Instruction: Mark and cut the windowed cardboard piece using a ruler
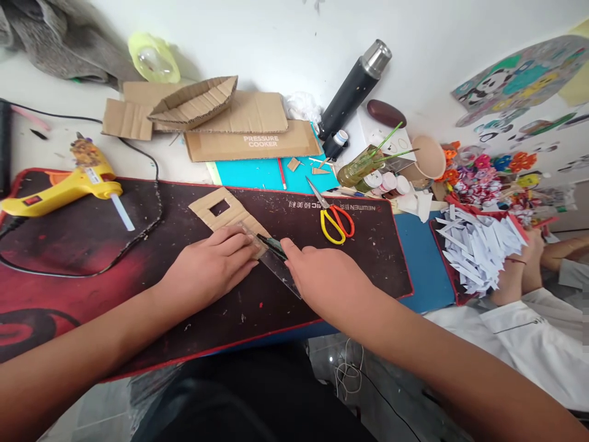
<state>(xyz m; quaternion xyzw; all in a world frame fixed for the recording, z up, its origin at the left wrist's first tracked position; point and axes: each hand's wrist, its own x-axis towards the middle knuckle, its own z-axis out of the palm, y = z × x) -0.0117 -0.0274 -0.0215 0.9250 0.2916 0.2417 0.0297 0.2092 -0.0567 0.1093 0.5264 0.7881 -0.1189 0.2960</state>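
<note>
My left hand (212, 264) presses a clear ruler (281, 274) down on a strip of cardboard (213, 213), its fingers bent over the ruler. A small rectangular hole is cut through the strip's upper left part. In my right hand (322, 276) is a dark utility knife (271, 245), its tip at the cardboard beside the ruler's edge. Part of the knife is hidden by my fingers, and part of the strip by my left hand. Just beyond my right hand lie scissors (335, 222) with one yellow and one red handle.
A yellow glue gun (83, 184) and its black cord lie on the left of the dark mat (184, 325). Behind are cardboard pieces (257, 144), a black thermos (352, 92) and paint jars (389, 182). At right, a person sits near a pile of paper strips (481, 248).
</note>
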